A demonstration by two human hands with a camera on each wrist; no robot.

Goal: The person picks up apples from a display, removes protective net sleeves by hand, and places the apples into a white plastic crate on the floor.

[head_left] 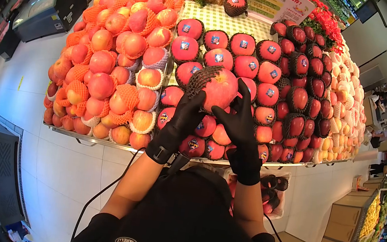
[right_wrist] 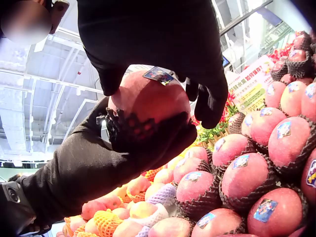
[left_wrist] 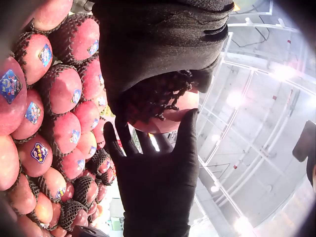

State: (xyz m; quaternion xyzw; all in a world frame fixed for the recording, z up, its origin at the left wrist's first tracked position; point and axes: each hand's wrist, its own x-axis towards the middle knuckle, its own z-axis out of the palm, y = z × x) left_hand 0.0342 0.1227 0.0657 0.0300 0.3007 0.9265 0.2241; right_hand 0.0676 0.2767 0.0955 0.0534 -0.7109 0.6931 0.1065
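A large red apple [head_left: 221, 90], partly wrapped in a black foam net [head_left: 201, 79], is held above the display. My black-gloved left hand [head_left: 184, 120] grips its netted side; in the right wrist view the left hand [right_wrist: 94, 155] cradles it from below, fingers curved round it. The gloved right hand [head_left: 243, 128] has thumb and fingers spread round the bare side, with the thumb touching the skin in the left wrist view. A blue sticker [right_wrist: 158, 75] shows on the apple's top. The left hand's palm hides part of the net in the left wrist view.
Rows of stickered apples [head_left: 267, 95] in black nets lie beneath the hands. Apples in orange nets [head_left: 101, 85] are piled at left, pale-netted fruit [head_left: 348, 108] at right. A sign [head_left: 281, 4] and red flowers stand behind. A metal edge borders the display; a bag of fruit is below.
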